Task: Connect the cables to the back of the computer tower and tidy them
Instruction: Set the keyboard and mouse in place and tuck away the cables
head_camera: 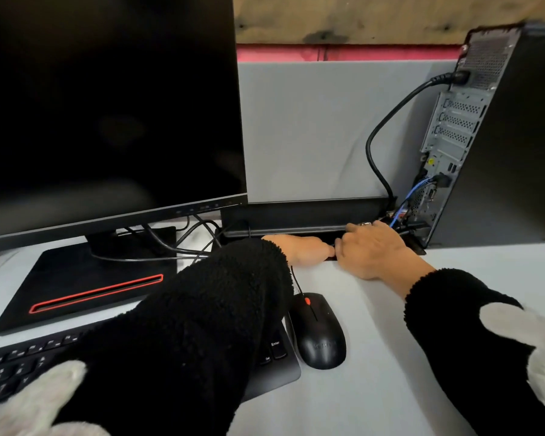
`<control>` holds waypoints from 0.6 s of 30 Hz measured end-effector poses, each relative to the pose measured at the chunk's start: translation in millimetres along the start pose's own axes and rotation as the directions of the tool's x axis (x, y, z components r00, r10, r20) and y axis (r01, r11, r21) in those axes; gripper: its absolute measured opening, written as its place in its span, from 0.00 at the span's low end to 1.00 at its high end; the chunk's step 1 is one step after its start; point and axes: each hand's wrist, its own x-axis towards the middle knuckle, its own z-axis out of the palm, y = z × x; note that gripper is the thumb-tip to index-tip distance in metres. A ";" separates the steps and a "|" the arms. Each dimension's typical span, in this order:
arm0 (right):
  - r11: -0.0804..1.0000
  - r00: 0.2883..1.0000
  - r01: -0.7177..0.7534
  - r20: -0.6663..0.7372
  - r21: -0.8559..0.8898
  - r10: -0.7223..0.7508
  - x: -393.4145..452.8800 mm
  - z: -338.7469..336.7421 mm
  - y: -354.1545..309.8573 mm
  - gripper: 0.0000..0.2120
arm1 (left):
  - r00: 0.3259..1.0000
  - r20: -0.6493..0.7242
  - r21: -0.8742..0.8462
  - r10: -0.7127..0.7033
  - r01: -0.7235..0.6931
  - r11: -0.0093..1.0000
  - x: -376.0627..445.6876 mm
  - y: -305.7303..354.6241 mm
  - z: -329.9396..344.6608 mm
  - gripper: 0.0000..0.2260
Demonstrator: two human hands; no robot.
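Cables: thick black power cable (378, 133) already plugged in near top of the tower (516, 127) back panel, looping down in a stiff arc to the tower's foot. Thin blue cable (407, 201) plugged in low on the same panel, running down-left toward the slot (302, 232) at the desk's back edge, left of the tower's foot. More thin black cables (183, 243) lie loose further left of the tower, under the monitor (107, 105).

Handling, my guess: power cable heavy-ish, stiff, holds its bend, so take it by the moulded plug, not mid-run. Blue one light, floppy, kinks easily; pinch at the connector, don't yank. Plugs are rigid, ports fragile-ish, so push straight.

Right hand (373, 247) at the tower's foot, palm down, fingers curled over the slot edge among the cable ends. Whether it grips anything: can't tell. Left hand (302, 248) just left of it, thumbs touching or nearly; fingers hidden in the slot, grip can't tell either.

Further from the tower, toward me: mouse (320, 332), then keyboard (19, 366), on the white desk (390, 357).
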 end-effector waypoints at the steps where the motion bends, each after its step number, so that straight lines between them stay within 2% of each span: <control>1: 1.000 1.000 0.005 -0.024 0.005 -0.005 -2.1 1.6 -0.9 0.22 | 1.000 -0.012 0.007 0.020 -0.020 1.000 1.4 -3.2 0.2 0.21; 3: 1.000 1.000 0.024 0.010 0.004 -0.024 -3.3 1.6 -0.3 0.23 | 0.998 -0.052 -0.031 0.039 -0.041 0.999 5.6 -10.1 0.6 0.21; 6: 0.999 0.979 0.039 0.199 0.034 -0.045 6.9 -5.3 1.8 0.23 | 0.983 -0.160 -0.012 0.085 -0.088 0.996 2.0 -15.3 -3.8 0.16; 8: 0.991 0.946 -0.067 0.324 0.118 0.025 20.2 -3.5 3.3 0.26 | 0.965 -0.231 0.030 0.123 -0.120 0.992 -9.1 -21.9 -9.3 0.15; 9: 0.974 0.930 -0.153 0.357 0.168 0.085 27.9 -1.2 4.9 0.32 | 0.953 -0.272 0.052 0.132 -0.122 0.991 -15.9 -26.9 -14.1 0.15; 11: 0.914 0.893 -0.312 0.410 0.260 0.188 38.0 -1.3 4.3 0.45 | 0.945 -0.319 0.196 0.073 -0.009 0.981 -28.0 -44.1 -22.6 0.17; 12: 0.891 0.880 -0.353 0.424 0.284 0.214 40.2 -1.0 2.1 0.50 | 0.957 -0.291 0.332 0.012 0.089 0.939 -34.4 -52.5 -25.7 0.17; 14: 0.874 0.874 -0.382 0.425 0.300 0.237 42.4 -1.8 -2.8 0.52 | 0.965 -0.229 0.492 -0.128 0.228 0.840 -44.4 -63.7 -27.4 0.17; 18: 0.831 0.859 -0.436 0.435 0.346 0.270 57.6 12.9 -1.6 0.59 | 0.972 -0.113 0.518 -0.207 0.236 0.823 -44.4 -68.7 -34.9 0.20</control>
